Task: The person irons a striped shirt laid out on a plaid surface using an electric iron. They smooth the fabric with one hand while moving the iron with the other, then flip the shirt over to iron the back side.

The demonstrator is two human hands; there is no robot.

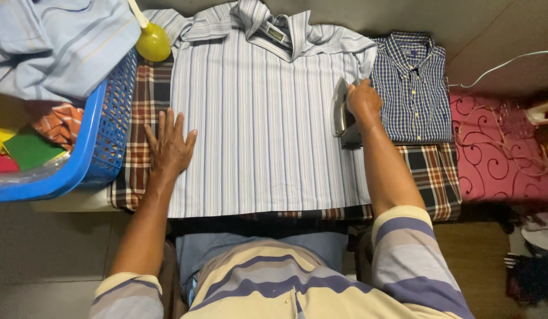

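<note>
A pale striped shirt (262,118) lies spread flat on a plaid-covered ironing surface (436,171), collar away from me. My left hand (169,145) rests flat with fingers spread on the shirt's left edge. My right hand (363,100) grips the handle of an electric iron (342,112), which stands on the shirt's right side near the sleeve.
A folded blue checked shirt (411,88) lies right of the iron. A blue plastic basket (102,142) with clothes stands at the left, and a yellow spray bottle (153,40) beside it. Pink patterned cloth (498,159) and a white cord (504,65) are at the right.
</note>
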